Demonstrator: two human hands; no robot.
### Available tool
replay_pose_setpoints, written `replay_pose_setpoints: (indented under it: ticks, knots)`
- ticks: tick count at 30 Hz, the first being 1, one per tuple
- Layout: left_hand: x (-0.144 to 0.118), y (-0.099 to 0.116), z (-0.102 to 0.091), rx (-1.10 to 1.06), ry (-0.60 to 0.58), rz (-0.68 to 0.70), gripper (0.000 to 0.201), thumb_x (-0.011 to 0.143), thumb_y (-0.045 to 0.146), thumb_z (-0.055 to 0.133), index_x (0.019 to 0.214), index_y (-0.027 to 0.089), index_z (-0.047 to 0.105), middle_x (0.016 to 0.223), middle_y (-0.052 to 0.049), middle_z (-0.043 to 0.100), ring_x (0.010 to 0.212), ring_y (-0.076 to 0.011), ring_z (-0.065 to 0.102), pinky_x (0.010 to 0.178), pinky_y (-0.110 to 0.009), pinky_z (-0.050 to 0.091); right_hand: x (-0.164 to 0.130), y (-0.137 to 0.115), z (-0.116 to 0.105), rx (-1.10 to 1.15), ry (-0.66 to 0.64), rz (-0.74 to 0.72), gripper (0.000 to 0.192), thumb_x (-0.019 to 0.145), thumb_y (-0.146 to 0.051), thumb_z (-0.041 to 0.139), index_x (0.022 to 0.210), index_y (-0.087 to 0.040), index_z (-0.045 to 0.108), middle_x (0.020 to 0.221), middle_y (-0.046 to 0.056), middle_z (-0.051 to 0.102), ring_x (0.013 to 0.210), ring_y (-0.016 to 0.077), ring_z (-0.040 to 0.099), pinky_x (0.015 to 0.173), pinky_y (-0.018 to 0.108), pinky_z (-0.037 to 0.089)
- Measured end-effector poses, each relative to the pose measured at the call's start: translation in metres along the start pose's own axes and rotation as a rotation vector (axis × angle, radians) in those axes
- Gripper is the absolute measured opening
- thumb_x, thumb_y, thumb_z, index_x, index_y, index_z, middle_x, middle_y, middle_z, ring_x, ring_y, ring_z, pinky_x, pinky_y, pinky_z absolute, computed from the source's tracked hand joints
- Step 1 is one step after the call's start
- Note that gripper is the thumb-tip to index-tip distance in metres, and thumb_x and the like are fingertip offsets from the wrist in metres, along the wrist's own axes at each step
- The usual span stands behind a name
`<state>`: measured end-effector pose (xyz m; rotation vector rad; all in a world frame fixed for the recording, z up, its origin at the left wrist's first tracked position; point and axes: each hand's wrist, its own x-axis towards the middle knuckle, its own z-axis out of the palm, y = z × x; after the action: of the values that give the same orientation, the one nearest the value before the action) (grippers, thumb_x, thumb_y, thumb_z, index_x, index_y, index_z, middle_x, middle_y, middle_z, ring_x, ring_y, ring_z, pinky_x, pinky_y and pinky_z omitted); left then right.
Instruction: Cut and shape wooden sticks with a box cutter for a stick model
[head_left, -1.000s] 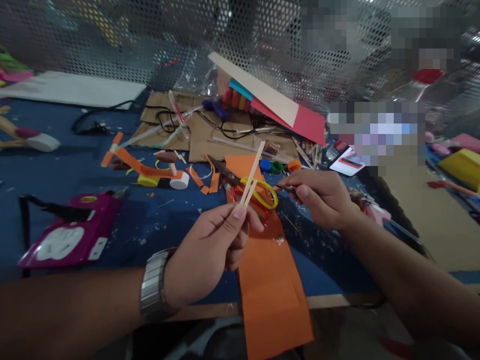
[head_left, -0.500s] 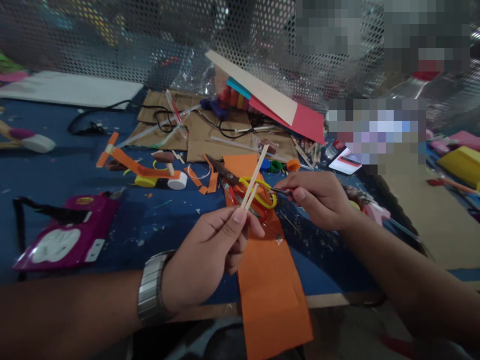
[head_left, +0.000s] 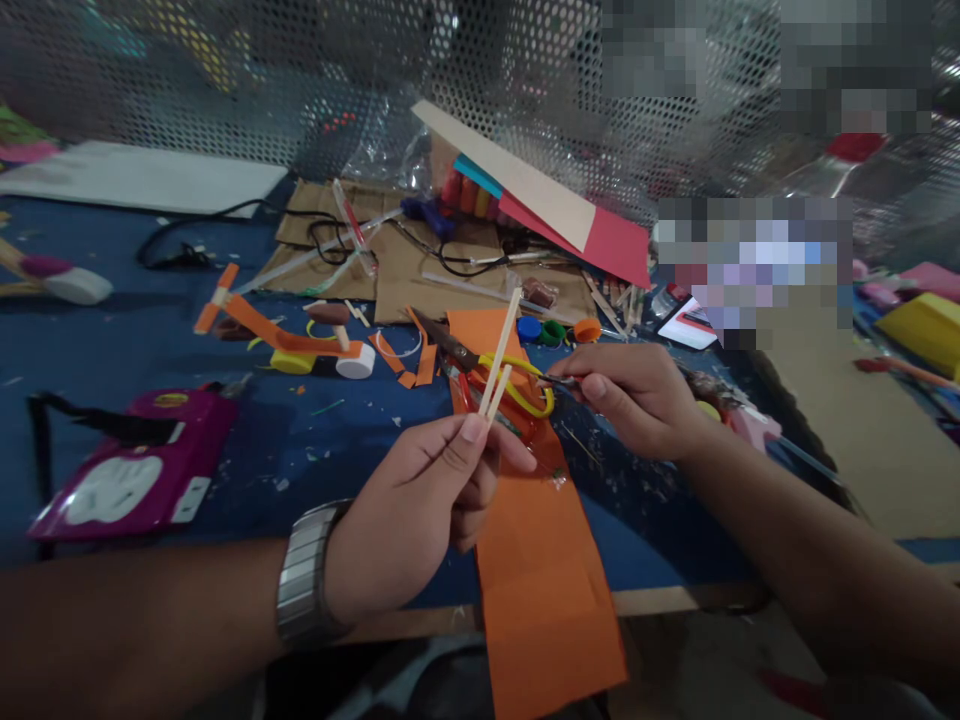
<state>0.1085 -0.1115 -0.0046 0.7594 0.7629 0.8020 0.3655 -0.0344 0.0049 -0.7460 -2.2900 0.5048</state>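
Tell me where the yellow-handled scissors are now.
The yellow-handled scissors lie mid-table on the orange paper strip, just beyond the left hand and beside the right hand.

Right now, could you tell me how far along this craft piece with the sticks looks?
Done: an orange paper model lies assembled, with cut scraps beside it. In hand: the left hand pinches two thin wooden sticks; the right hand holds a thin dark tool toward them. Left: the sticks look unjoined, and the orange paper strip is uncut.

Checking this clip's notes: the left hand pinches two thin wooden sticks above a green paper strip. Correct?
Not quite. In the head view the left hand does pinch two sticks, but the paper strip beneath is orange, not green.
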Motion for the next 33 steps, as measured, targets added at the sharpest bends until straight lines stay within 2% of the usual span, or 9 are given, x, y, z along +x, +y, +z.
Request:
replay_pose_setpoints:
  ticks: [8, 15, 24, 33]
  knots:
    - [0.0005, 0.0011, 0.0016, 0.009, -0.001, -0.003, 0.045, 0.100, 0.061, 0.068, 0.090, 0.017, 0.070, 0.052, 0.011, 0.033, 0.042, -0.0053, 0.023, 0.042, -0.019, 0.026, 0.0006, -0.0009, -0.0002, -0.006, 0.007, -0.008, 0.038, 0.114, -0.041, 0.049, 0.108, -0.019, 0.080, 0.086, 0.006, 0.076, 0.068, 0.0162, 0.067, 0.068, 0.029, 0.052]
    - [-0.0008, 0.0015, 0.0020, 0.006, -0.040, -0.046, 0.052, 0.094, 0.068, 0.073, 0.089, 0.017, 0.069, 0.053, 0.011, 0.035, 0.043, -0.0051, 0.022, 0.042, -0.019, 0.025, -0.0002, 0.0009, 0.0015, -0.011, -0.006, 0.000, 0.037, 0.113, -0.042, 0.051, 0.105, -0.018, 0.079, 0.090, 0.008, 0.079, 0.076, 0.0177, 0.072, 0.070, 0.029, 0.054]
    - [0.0026, 0.0032, 0.0004, 0.037, -0.027, -0.022, 0.053, 0.094, 0.069, 0.074, 0.088, 0.017, 0.065, 0.054, 0.011, 0.037, 0.044, -0.0042, 0.025, 0.043, -0.017, 0.026, 0.0000, -0.0017, -0.0011, 0.039, -0.005, -0.004, 0.040, 0.114, -0.044, 0.048, 0.110, -0.019, 0.079, 0.079, 0.005, 0.072, 0.062, 0.0164, 0.063, 0.060, 0.030, 0.048]
    - [0.0026, 0.0019, -0.0007, 0.083, -0.026, 0.017, 0.051, 0.095, 0.068, 0.074, 0.087, 0.018, 0.063, 0.053, 0.012, 0.037, 0.044, -0.0038, 0.026, 0.043, -0.015, 0.028, 0.0013, -0.0039, -0.0023, 0.045, -0.002, 0.004, 0.039, 0.114, -0.043, 0.048, 0.106, -0.020, 0.078, 0.077, 0.004, 0.070, 0.060, 0.0162, 0.061, 0.059, 0.031, 0.047]
